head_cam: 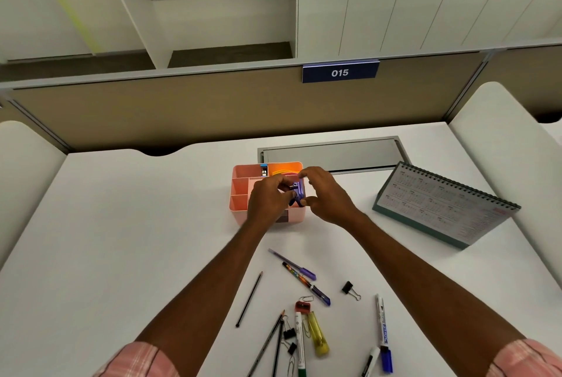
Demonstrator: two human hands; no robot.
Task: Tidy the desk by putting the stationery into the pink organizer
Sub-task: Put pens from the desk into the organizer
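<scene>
Organizer [240, 191]: pink, mid-desk [121, 224], toward back edge.
Left hand [266, 199]: curled fingers pinch purple stapler [299, 191] above organizer.
Right hand [327, 194]: thumb and fingertips pinch same stapler.
Pens [305, 282]: scattered near front edge, well apart.

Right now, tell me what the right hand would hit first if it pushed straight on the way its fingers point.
The right hand points left: first the purple object its fingers pinch, then the left hand gripping it too, over the pink organizer. Depth unclear.
</scene>
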